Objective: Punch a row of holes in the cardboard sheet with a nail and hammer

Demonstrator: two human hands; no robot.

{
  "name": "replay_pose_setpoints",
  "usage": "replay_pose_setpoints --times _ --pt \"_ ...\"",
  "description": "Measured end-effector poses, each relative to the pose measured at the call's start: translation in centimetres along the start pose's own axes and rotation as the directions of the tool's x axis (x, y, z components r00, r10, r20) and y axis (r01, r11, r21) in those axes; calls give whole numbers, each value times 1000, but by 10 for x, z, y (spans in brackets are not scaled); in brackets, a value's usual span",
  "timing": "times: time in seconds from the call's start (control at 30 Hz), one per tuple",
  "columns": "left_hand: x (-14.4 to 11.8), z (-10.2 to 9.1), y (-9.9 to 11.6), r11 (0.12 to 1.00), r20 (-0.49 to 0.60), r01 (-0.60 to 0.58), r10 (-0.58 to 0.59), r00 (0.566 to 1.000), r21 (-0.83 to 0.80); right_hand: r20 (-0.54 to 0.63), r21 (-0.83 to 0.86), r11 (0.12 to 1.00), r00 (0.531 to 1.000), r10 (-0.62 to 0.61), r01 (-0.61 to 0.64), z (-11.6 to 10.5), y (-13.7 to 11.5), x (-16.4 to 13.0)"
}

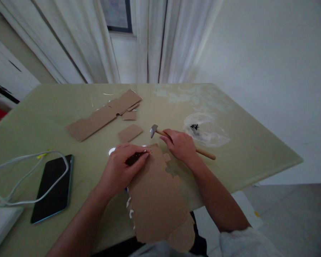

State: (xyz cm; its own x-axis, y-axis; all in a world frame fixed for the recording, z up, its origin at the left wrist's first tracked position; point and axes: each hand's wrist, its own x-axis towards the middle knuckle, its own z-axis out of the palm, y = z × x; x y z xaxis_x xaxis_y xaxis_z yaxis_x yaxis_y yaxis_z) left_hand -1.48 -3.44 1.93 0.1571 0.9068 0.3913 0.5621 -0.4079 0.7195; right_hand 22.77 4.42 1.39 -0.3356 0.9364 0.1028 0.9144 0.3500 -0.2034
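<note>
On the table [243, 157], a phone [52, 187] lies left of the cardboard sheet [157, 200], a hammer [182, 142] behind it.

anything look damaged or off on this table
The brown cardboard sheet under the left hand has ragged, torn edges and overhangs the table's near edge. Its right side is notched beside the right hand, which grips the wooden-handled hammer.

Bare tabletop [230, 157] at right; phone [53, 187], cable [24, 157] crowding left
</note>
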Motion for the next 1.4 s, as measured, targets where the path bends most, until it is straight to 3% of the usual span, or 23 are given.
replay_pose_setpoints --times 0.43,0.57,0.7,0.83,0.97,1.13,1.4 --pt "-1 1 -2 999 4 -31 32 999 -8 -10 51 998 1000 26 -25 -3 2 1" --pt "0 3 -2 998 12 -53 53 999 -27 -35 220 975 999 -14 22 -11 8 0" --pt "0 6 -3 997 24 -59 61 998 -53 -85 442 888 991 -100 128 -25 16 -4" --pt "1 9 -5 997 18 -45 47 999 -68 -89 555 811 982 -166 187 -43 18 -13" --pt "3 9 -5 995 36 -62 66 997 -80 -85 512 822 967 -242 251 -72 13 -26" --pt "6 9 -4 993 39 -84 87 995 -85 -28 315 884 934 -356 346 -104 3 -34" --pt "7 10 -6 994 34 -76 78 996 -74 73 140 921 924 -375 363 -115 -7 -31"
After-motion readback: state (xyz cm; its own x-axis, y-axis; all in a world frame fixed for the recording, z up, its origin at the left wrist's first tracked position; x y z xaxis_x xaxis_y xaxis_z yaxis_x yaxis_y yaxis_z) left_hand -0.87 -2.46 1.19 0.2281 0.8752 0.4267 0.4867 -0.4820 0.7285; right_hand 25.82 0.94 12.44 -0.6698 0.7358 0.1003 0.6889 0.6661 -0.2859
